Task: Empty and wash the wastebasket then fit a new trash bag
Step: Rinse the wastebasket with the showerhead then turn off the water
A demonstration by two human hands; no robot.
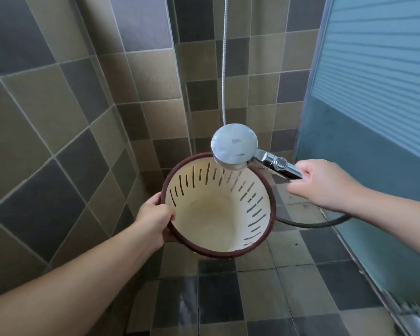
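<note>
One wastebasket [218, 221], cream inside with a dark red rim and slotted sides, at the centre of the view. One chrome shower head [234, 146] at 1 o'clock from the basket's middle, with one hose [224, 59] running up to 12 o'clock and a dark length looping at 3 o'clock. Two hands: one left hand [154, 220] at 9 o'clock on the rim, one right hand [321, 181] at 3 o'clock; one glass door [374, 117] at 2 o'clock.
</note>
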